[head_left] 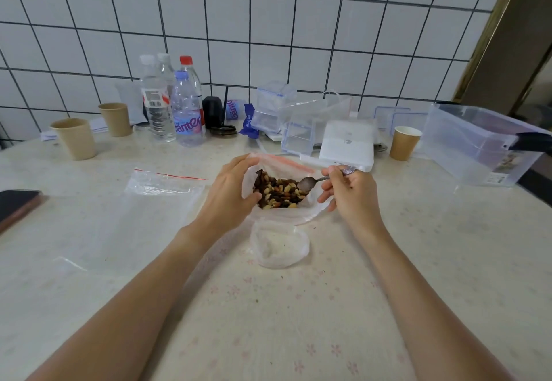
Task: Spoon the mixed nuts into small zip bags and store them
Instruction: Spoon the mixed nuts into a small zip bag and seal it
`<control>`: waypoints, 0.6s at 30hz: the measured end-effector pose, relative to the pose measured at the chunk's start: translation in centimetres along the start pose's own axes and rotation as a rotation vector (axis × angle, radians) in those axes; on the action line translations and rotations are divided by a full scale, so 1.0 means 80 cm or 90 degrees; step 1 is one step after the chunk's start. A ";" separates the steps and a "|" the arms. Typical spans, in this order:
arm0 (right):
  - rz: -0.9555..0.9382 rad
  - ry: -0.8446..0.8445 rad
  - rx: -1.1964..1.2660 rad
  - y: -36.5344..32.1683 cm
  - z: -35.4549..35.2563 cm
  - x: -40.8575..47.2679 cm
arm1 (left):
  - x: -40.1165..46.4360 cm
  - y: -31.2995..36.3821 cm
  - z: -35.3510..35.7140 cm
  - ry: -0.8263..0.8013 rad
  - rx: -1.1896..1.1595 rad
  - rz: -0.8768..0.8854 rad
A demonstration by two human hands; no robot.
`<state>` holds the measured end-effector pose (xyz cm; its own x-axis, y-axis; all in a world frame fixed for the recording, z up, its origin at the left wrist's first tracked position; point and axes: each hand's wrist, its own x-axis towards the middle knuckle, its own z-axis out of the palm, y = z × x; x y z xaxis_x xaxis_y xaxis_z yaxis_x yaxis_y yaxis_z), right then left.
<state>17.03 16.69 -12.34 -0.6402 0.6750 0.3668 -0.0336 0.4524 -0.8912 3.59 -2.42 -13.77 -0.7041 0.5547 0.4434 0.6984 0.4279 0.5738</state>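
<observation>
Nearest on the pale table with pink flower prints (268,321) sits a small crumpled clear plastic bag (279,244). It has almost nothing in it.

Just past it is a big clear zip bag with a pink strip (286,163) at its mouth. The mouth is wide and the brown and yellow mixed nuts (279,191) fill the inside.

The left hand (228,192) curls round the left edge of this bag and holds it wide. The right hand (351,189) pinches the handle of a small metal spoon (310,183). The bowl of the spoon rests on top of the nuts at the right side.

To the left lies a flat clear zip bag with a red line (161,183) along its top. At the far left edge is a dark phone (16,203).

Farther back stand three brown paper cups: one (74,138) at the left, another (116,119) behind it, and one (404,143) at the right. Clear water bottles (171,105) stand by the white tiled wall (268,22). Clear plastic boxes with blue clips (286,120) sit in the middle, beside a white flat box (346,147). A large clear storage tub (478,144) is at the far right.
</observation>
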 end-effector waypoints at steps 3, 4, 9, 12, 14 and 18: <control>0.003 -0.022 0.000 -0.001 0.007 0.000 | 0.001 0.000 0.001 -0.004 0.004 0.012; 0.009 -0.034 -0.003 -0.001 0.011 0.001 | 0.001 0.001 0.002 -0.005 0.009 0.019; 0.069 -0.063 0.018 -0.003 0.024 0.008 | 0.000 0.002 0.005 -0.006 0.033 0.027; 0.127 -0.070 0.082 0.001 0.025 0.008 | 0.002 0.002 0.005 -0.008 0.026 0.007; 0.173 -0.091 0.130 0.004 0.028 0.006 | 0.002 0.003 0.004 -0.007 0.002 -0.023; 0.253 -0.109 0.192 0.004 0.038 0.003 | -0.001 0.005 0.003 0.006 -0.052 -0.050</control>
<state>14.57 15.21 -13.34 -0.7638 0.6441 -0.0414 0.0339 -0.0240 -0.9991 3.99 -2.12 -13.75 -0.7580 0.5148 0.4006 0.6281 0.4103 0.6612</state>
